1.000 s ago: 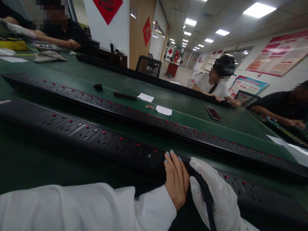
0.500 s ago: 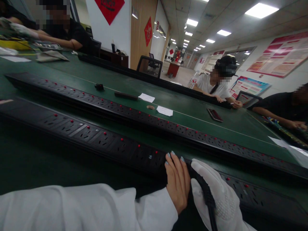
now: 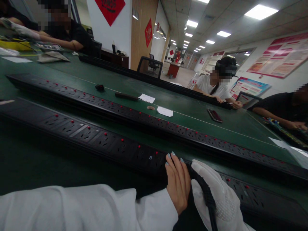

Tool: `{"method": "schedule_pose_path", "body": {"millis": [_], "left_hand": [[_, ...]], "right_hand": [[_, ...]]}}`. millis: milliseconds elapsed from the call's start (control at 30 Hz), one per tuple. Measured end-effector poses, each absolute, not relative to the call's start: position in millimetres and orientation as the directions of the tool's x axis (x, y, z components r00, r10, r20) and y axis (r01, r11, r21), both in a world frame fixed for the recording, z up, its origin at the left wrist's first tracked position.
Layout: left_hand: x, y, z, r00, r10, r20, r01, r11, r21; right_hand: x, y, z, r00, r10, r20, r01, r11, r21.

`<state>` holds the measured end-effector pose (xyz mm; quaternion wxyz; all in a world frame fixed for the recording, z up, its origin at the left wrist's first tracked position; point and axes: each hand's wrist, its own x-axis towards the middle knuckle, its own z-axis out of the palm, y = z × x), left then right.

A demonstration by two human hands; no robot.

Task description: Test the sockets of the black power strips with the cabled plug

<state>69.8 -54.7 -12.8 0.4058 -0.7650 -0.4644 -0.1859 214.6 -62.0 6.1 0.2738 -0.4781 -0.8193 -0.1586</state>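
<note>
My left hand point(image 3: 177, 183), bare, lies with straight fingers on the near black power strip point(image 3: 113, 147), just right of its "06" mark. Beside it is my right hand point(image 3: 218, 192) in a white dotted glove, its fingers closed around a thick black cable point(image 3: 209, 202). The cable has a ribbed sleeve and runs down toward me. Its upper end is hidden between my hands, so I cannot tell what it joins. Sockets and small red caps line the near strip on both sides of my hands.
A second long power strip point(image 3: 149, 120) lies behind the near one on the green table point(image 3: 183, 99). Past it are paper slips point(image 3: 165, 111), a phone point(image 3: 215, 115), a dark bar point(image 3: 126, 96) and a long black strip point(image 3: 134, 73). Several people work around the table.
Nearly everything stays in place. The view has shifted very slightly; both hands keep the same position on the strip and the cable.
</note>
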Motion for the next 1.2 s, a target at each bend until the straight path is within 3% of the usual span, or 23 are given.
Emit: {"method": "schedule_pose_path", "body": {"millis": [933,1200], "left_hand": [[73.4,-54.4,-15.1,0.448,0.579,0.681,0.892,-0.238,-0.385],[70.8,-55.1,-13.9,0.481,0.574,0.663,0.873,-0.249,-0.419]], "right_hand": [[214.4,-62.6,6.4,-0.384,0.701,0.601,0.874,0.486,-0.009],[215.2,-63.0,6.7,-0.386,0.702,0.599,0.873,0.488,-0.009]]}}
